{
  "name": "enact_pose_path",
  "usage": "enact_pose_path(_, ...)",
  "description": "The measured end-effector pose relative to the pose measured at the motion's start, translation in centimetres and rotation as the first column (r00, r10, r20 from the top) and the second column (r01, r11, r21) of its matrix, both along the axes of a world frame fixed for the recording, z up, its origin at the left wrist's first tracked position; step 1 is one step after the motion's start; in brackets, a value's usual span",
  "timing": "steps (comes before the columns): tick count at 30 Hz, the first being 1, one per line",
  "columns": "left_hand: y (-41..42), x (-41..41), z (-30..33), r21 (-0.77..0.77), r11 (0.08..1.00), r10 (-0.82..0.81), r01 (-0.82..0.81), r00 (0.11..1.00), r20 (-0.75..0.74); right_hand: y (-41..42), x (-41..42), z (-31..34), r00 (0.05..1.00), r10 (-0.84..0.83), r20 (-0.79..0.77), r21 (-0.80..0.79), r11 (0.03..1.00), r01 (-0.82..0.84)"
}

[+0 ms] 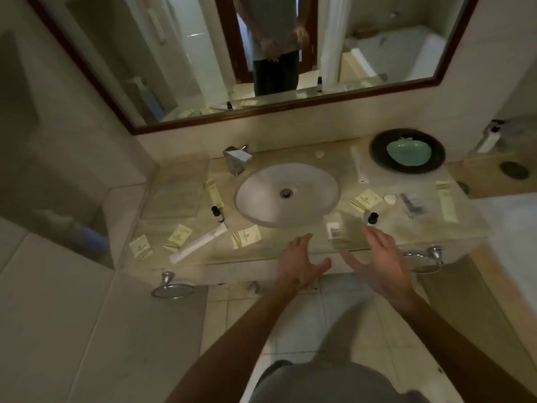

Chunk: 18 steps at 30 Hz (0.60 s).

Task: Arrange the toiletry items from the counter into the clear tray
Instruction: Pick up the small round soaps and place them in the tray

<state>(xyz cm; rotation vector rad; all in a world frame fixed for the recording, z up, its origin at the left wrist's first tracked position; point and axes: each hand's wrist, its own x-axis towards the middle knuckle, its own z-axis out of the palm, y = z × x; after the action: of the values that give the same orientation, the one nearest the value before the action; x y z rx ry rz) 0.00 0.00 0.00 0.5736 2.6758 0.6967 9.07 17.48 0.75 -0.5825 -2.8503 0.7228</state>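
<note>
A clear tray (177, 193) lies on the marble counter left of the sink (287, 193). Near it are a yellow tube (214, 193), a small dark bottle (216, 213), a long white tube (200, 242) and three pale sachets (246, 236). Right of the sink are another sachet (365, 200), a dark-capped bottle (372, 218), a small box with a barcode (334, 231), a comb packet (411, 205) and a second yellow tube (446, 205). My left hand (302, 266) and my right hand (377, 257) hover open at the counter's front edge, holding nothing. The right fingertips are just short of the dark-capped bottle.
A chrome tap (236, 159) stands behind the sink on the left. At the back right, a green dish sits on a dark round plate (406, 151). Towel rings (171, 289) hang under the counter edge. A mirror (261, 53) covers the wall behind.
</note>
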Motion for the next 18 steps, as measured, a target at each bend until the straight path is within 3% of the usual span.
enact_pose_path(7, 1.0, -1.0, -1.0, 0.061, 0.994, 0.089, -0.089, 0.996, 0.005, 0.3, -1.8, -0.8, 0.999, 0.015, 0.034, -0.013, 1.000, -0.015)
enact_pose_path(14, 2.3, -6.7, -3.2, 0.149, 0.987, 0.060, -0.058, 0.998, -0.004, 2.6, -7.2, -1.1, 0.998, -0.037, 0.049, 0.050, 0.998, 0.035)
enact_pose_path(18, 5.3, -12.5, -5.3, 0.205, 0.979, 0.008, -0.010, 1.000, 0.012, 5.3, -11.1, -1.6, 0.991, -0.127, 0.034, -0.010, 0.992, 0.127)
